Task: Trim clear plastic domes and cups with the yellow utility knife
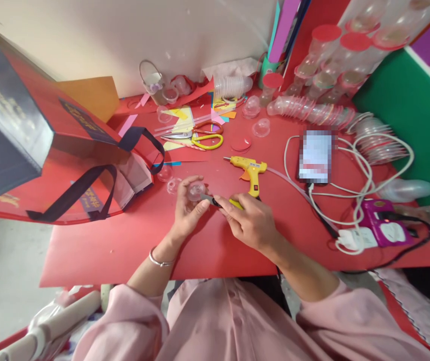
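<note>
A small clear plastic lid (pixel 196 190) sits in my left hand (pixel 186 208), its fingers curled around the rim. My right hand (pixel 250 220) grips a craft knife (pixel 210 200) with a grey blade and a partly visible yellow and black handle. The blade reaches the near side of the lid, close to my left thumb; exact contact is hard to make out. Just beyond my right hand lies a yellow hot glue gun (pixel 250 170), nozzle pointing left. More clear plastic lids (pixel 173 186) rest on the red table (pixel 124 250) left of my left hand.
Scissors (pixel 207 141) with yellow and red handles lie on paper scraps. A large red bag (pixel 83 135) stands at the left. To the right are a phone (pixel 315 156), looped white cables (pixel 369 175), a purple power strip (pixel 386 223) and stacked plastic cups (pixel 312 110).
</note>
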